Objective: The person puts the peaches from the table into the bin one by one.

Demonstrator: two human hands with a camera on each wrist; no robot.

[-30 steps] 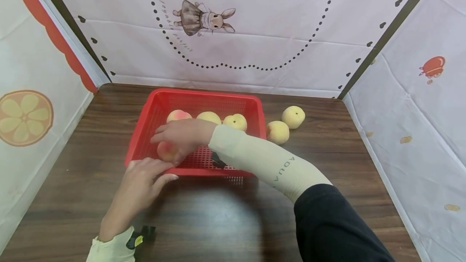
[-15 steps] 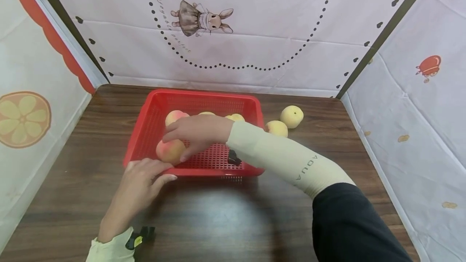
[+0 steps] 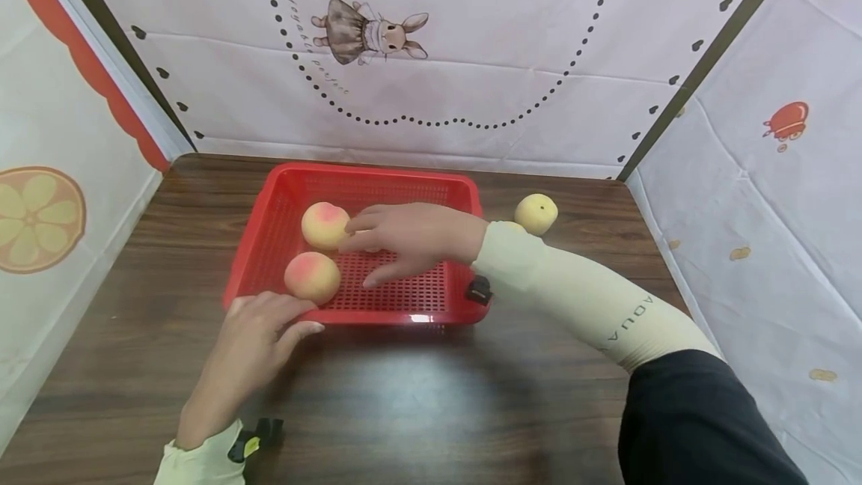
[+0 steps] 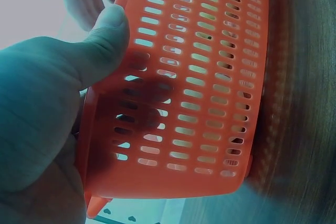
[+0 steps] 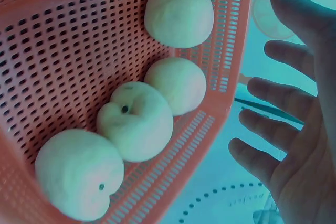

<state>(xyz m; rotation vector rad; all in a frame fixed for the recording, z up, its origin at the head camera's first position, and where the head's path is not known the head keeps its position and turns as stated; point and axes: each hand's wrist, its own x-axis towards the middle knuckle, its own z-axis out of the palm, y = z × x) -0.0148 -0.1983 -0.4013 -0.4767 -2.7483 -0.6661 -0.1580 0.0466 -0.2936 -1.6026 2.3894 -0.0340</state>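
A red perforated plastic basket (image 3: 397,317) stands on the table with several peaches inside. At its front left corner my left hand (image 3: 259,335) grips the rim, the thumb (image 4: 107,40) pressed to the outside in the left wrist view. One blushed peach (image 3: 313,278) lies just behind that hand, another peach (image 3: 325,225) farther back. Over the basket's middle, my right hand (image 3: 417,238) has its fingers spread and holds nothing. It hides the back row in the head view; the right wrist view shows those pale peaches (image 5: 135,124) lined along one wall.
To the basket's right, a pale peach (image 3: 536,213) lies on the brown wooden table (image 3: 404,410); one beside it is mostly hidden by the right sleeve (image 3: 572,275). White printed cloth walls (image 3: 471,36) enclose the table's back and sides.
My right hand has let go of the front left peach, lifted and moved right across the basket. The peach stays in the corner. My left hand keeps its place on the rim.
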